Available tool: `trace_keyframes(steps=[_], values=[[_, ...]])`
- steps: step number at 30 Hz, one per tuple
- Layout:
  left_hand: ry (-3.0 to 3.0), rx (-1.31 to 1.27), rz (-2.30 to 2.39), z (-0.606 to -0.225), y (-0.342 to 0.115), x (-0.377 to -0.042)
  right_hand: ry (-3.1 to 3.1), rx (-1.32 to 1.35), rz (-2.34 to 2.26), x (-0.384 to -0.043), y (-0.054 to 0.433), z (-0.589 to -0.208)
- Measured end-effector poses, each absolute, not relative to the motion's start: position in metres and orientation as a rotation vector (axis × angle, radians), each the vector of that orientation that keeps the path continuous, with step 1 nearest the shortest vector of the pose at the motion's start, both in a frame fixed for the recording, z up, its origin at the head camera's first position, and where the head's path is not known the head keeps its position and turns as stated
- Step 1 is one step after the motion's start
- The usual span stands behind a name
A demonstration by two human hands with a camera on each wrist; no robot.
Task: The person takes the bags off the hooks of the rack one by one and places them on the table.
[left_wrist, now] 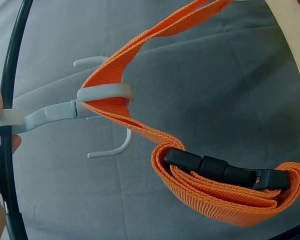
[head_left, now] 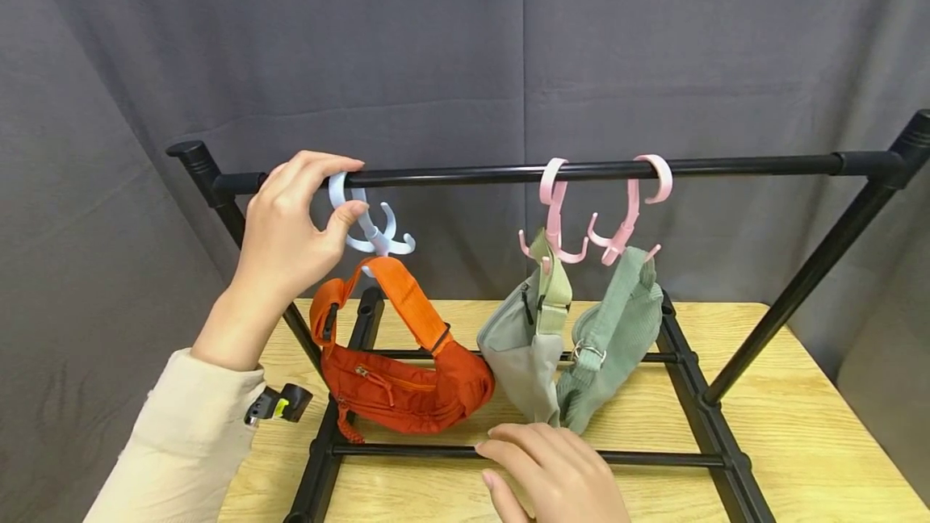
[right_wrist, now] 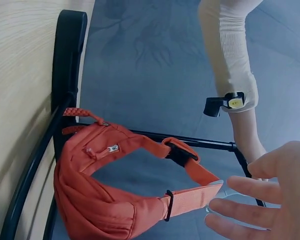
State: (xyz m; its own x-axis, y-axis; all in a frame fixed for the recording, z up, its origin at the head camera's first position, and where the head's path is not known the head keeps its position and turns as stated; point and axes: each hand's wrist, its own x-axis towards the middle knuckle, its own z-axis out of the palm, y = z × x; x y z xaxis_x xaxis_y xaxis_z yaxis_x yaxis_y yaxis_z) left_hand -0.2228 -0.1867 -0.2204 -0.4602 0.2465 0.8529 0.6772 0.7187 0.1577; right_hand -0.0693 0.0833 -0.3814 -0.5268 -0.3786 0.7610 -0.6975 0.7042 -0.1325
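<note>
At the left end of the black rail, my left hand holds the top of a light blue multi-prong hook, with fingers over the rail and thumb against the hook. From one of its prongs hangs an orange-red waist bag by its strap; the left wrist view shows the orange strap looped through a prong and a black buckle lower down. My right hand is low in front of the rack, fingers loosely bent, holding nothing. The right wrist view shows its fingers near the bag's strap in the image.
Two pink hooks hang farther right on the rail, bearing a grey-green bag and a green corduroy bag. The black rack frame stands on a wooden table. A grey curtain hangs behind.
</note>
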Motion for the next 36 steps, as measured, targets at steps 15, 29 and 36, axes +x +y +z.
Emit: trace_keyframes(steps=[15, 29, 36], values=[[-2.042, -0.702, -0.592, -0.220, -0.187, -0.224, -2.134, 0.885, 0.591, -0.083, 0.063, -0.360], [-2.041, -0.697, -0.590, -0.220, -0.186, -0.223, -2.253, 0.878, 0.613, -0.094, 0.046, -0.333], [-2.034, -0.707, -0.597, -0.221, -0.185, -0.223, -2.309, 0.820, 0.538, -0.099, 0.040, -0.321]])
